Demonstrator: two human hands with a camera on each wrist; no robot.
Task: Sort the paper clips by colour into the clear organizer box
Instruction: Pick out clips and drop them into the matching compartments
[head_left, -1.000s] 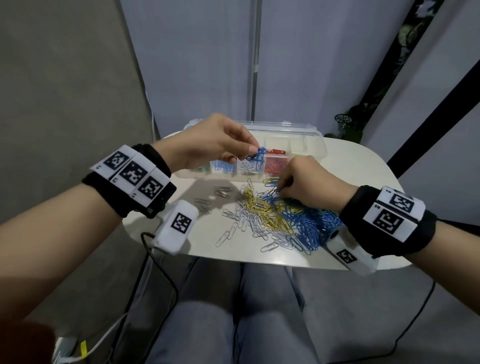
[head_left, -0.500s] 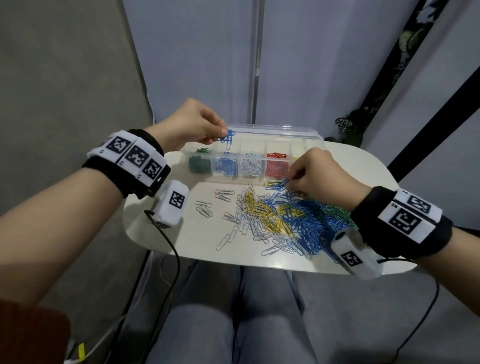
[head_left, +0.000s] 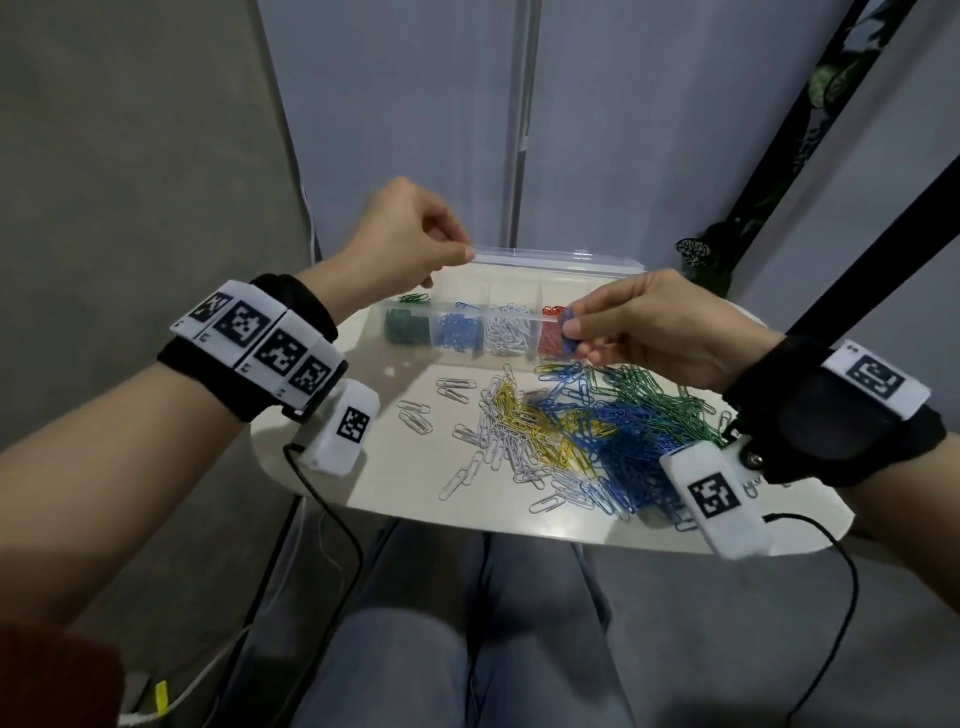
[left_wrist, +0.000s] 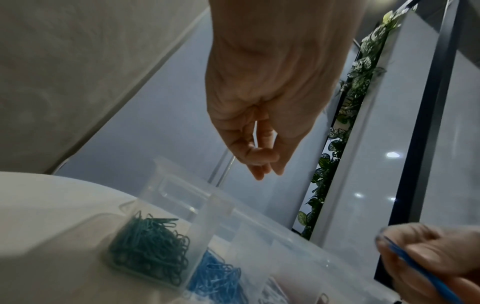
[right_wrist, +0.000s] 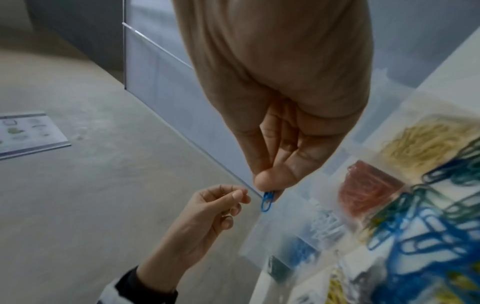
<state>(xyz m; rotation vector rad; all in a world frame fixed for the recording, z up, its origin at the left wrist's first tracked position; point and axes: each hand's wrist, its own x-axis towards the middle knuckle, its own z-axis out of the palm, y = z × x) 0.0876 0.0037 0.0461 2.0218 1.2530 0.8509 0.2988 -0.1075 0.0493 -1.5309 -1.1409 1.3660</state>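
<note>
The person's right hand pinches a blue paper clip between thumb and fingertips, holding it in the air above the near edge of the clear organizer box, over the red compartment. The left hand hangs above the box's left end with thumb and fingers curled together; nothing shows between them, so it appears to hold nothing.

The box sits at the far side of a small white table, its lid open at the back. Its front row holds, left to right, green clips, blue clips, white clips and red clips. In front of the box lies a loose pile of unsorted clips, yellow, blue, green and silver tangled together, with a few silver ones scattered to the left. Both wrists wear black bands with square printed markers.
</note>
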